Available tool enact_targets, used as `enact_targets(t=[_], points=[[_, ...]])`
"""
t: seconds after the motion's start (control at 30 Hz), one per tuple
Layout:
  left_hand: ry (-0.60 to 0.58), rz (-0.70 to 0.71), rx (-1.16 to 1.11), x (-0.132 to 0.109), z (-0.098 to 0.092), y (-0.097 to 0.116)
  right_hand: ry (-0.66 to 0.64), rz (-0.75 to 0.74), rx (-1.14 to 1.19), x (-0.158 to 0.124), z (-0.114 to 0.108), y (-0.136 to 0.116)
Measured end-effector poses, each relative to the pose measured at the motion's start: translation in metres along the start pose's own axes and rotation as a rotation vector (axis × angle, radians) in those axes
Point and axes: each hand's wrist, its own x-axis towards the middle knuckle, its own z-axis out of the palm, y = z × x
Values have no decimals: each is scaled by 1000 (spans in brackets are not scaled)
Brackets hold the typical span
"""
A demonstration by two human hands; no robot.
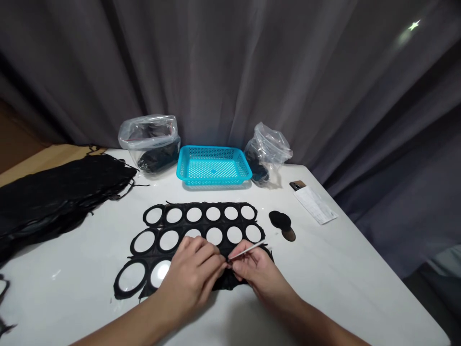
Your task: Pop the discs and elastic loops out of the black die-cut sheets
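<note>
A black fabric sheet (163,244) with rows of round white openings or discs lies flat on the white table. Over its near right part, my left hand (197,269) is closed, fingertips pinched together at a small dark bit of material, too small to make out. My right hand (257,269) meets it there, thumb and fingers closed around a thin, light-coloured stick-like tool (254,247) that slants up to the right. Both hands hide part of the sheet's lower rows. Right of the sheet lie a few overlapping black and brown discs (280,220).
A blue perforated basket (214,180) stands at the back between two clear plastic bags, the left bag (153,144) and right bag (268,149), with dark contents. Black fabric (61,192) is piled at left. A phone-like object (297,185) and white paper (315,204) lie at right.
</note>
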Motion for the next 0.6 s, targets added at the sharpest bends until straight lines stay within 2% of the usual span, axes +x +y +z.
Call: enact_targets(t=[0.13,0.23,0.3,0.4,0.43,0.5,0.6], points=[[-132,-300,-421,5,1,0,34,-14,-111,-4,-1,1],[-185,-379,-548,3,9,-5,63,-120,-211,-3,-6,-9],[-198,-326,-440,0,17,-11,159,-244,-354,4,-16,-21],[-139,-161,-107,-5,33,-22,337,-390,-583,23,-37,-37],[-124,-101,-11,-7,38,-25,326,-383,-632,30,-42,-40],[-128,-3,117,-9,47,-30,212,-302,-701,40,-50,-40],[-141,50,199,-11,54,-33,63,-192,-791,43,-49,-33]])
